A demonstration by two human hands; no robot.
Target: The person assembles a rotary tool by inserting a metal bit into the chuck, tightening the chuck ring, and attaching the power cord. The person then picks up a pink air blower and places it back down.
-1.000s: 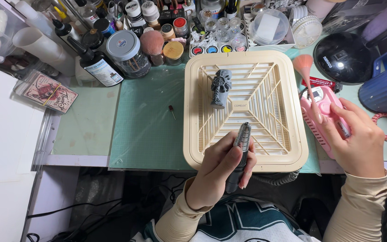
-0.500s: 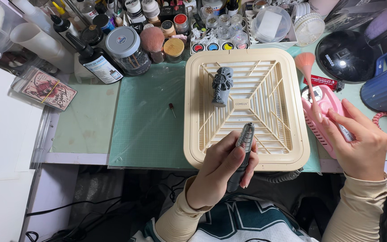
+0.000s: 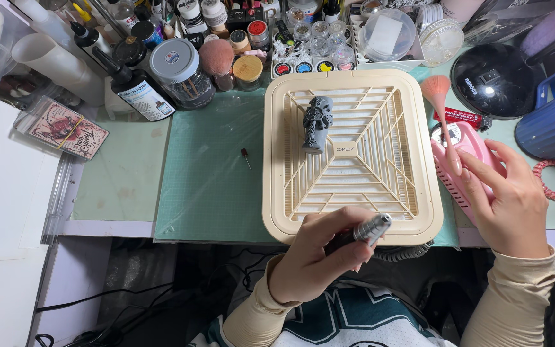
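At the tray's (image 3: 277, 212) near edge, left hand (image 3: 313, 260) grips the drill handpiece (image 3: 361, 232).

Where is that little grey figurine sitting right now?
The grey figurine lies on the upper left part of the cream slatted tray in the middle of the desk, just below the row of small paint pots.
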